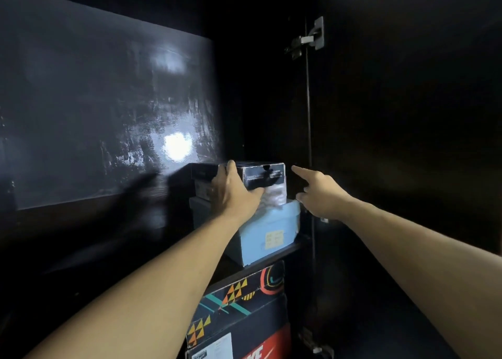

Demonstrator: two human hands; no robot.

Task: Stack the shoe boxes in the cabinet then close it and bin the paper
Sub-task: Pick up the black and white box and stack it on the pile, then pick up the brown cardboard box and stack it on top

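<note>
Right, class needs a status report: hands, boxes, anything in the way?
Left hand grips black box atop blue box. Right hand open, free. Door open. White paper under black box.

small box (262, 174) on larger box (271, 231), shelf (293, 248) below

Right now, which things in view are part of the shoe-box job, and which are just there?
Job:
- black shoe box on top, gripped by left hand
- pale blue shoe box beneath it
- patterned black shoe box on the lower level
- red shoe box at the bottom
- white crumpled paper
- dark open cabinet door
- right hand, open, holding nothing

Just there:
- metal hinge
</note>
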